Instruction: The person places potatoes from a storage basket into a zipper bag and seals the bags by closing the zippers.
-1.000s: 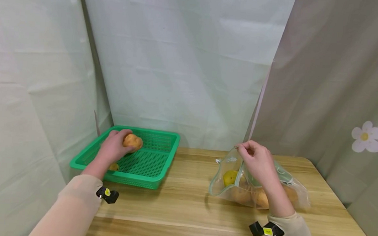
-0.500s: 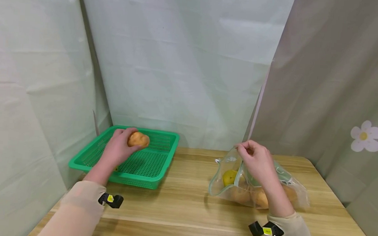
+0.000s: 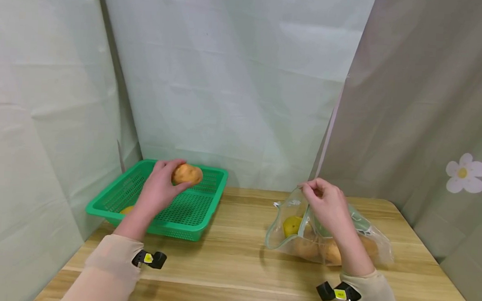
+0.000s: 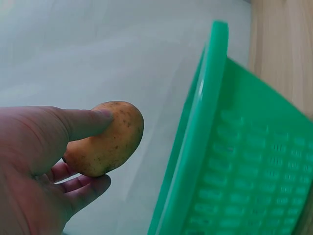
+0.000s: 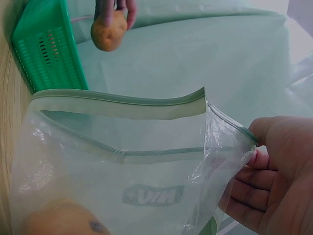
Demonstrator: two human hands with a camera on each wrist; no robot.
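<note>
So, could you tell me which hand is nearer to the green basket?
Left. The left hand grips a potato above the green basket; the right hand pinches the rim of the plastic bag, well off to the side.

Legible text: one printed mark only.
Clear zip bag (image 5: 122,161), right wrist view: white print on the near wall, seen mirrored through the plastic, reads roughly "VIV"; exact letters uncertain. Yellow wrist tags in head view too small to read.

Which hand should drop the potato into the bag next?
Probably the left hand: it already grips the potato above the green basket. The right hand pinches the clear bag's rim, holding its mouth open.
</note>
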